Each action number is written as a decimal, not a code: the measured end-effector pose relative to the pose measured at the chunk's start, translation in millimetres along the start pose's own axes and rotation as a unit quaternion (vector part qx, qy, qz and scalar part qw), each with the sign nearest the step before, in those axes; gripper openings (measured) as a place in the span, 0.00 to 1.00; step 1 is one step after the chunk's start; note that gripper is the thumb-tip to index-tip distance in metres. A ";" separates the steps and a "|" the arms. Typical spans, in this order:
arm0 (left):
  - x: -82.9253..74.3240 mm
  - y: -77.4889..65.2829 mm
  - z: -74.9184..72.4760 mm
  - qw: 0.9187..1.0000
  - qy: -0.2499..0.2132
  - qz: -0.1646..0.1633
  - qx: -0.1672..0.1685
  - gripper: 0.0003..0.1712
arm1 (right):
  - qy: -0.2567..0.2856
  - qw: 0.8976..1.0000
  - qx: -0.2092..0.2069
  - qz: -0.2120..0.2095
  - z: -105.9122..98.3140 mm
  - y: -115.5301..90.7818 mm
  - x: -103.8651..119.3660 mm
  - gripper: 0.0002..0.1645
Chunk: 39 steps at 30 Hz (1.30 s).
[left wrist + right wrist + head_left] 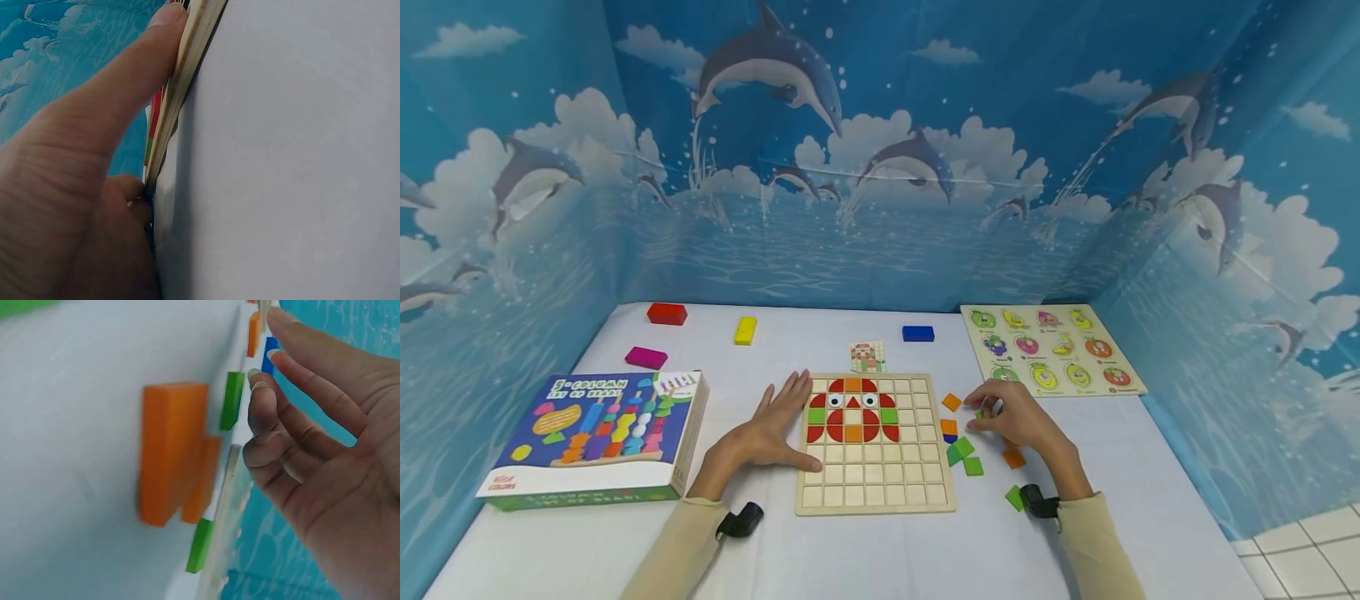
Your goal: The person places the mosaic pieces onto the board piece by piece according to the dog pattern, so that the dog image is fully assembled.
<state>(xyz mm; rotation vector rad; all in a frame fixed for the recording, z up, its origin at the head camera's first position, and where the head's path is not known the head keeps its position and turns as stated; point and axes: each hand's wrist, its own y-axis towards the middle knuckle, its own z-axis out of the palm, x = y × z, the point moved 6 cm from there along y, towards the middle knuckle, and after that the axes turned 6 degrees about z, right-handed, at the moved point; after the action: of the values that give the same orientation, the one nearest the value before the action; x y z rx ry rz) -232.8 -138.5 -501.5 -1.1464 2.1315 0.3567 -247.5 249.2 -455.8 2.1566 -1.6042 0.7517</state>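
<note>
My left hand (767,435) rests at the left edge of a wooden grid board (880,497), fingers spread and thumb on its rim. In the left wrist view the thumb lies along the board's edge (181,81). Red, orange, green and eye-marked tiles form an owl-like face (853,410) in the board's upper left. Right of the board, my right hand (1017,414) hovers with bent fingers and thumb apart, low over a green tile (980,414). The right wrist view shows nothing between those fingertips; a green tile (232,400) and an orange block-like tile (169,456) lie near them.
Loose orange (952,402) and green tiles (973,466) lie along the board's right side. A small pattern card (868,357) is behind the board. A bead-set box (587,442) stands left, a fruit puzzle board (1052,350) back right. Red (667,313), yellow, magenta and blue blocks lie toward the back.
</note>
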 end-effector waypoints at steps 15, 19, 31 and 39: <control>-3.2 -0.1 1.7 1.000 -0.004 0.001 -0.007 0.84 | 0.008 1.000 0.027 0.013 6.6 4.0 -1.9 0.15; -1.4 -0.1 1.8 1.000 0.005 -0.010 -0.002 0.84 | 0.016 0.998 0.055 -0.008 7.8 2.6 3.3 0.15; 8.6 2.3 4.3 1.000 0.008 -0.005 0.000 0.86 | -0.015 0.998 0.034 0.048 -5.0 -1.4 -11.5 0.16; -2.6 -0.7 -0.5 1.000 0.005 -0.010 0.002 0.83 | -0.022 0.994 0.037 0.097 -3.2 -2.2 -17.6 0.14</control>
<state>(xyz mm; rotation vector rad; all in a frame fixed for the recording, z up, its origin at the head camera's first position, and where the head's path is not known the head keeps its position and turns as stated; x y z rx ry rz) -231.6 -137.5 -499.3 -1.1677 2.1282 0.3371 -249.9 265.2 -463.7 2.1021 -1.8575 0.8389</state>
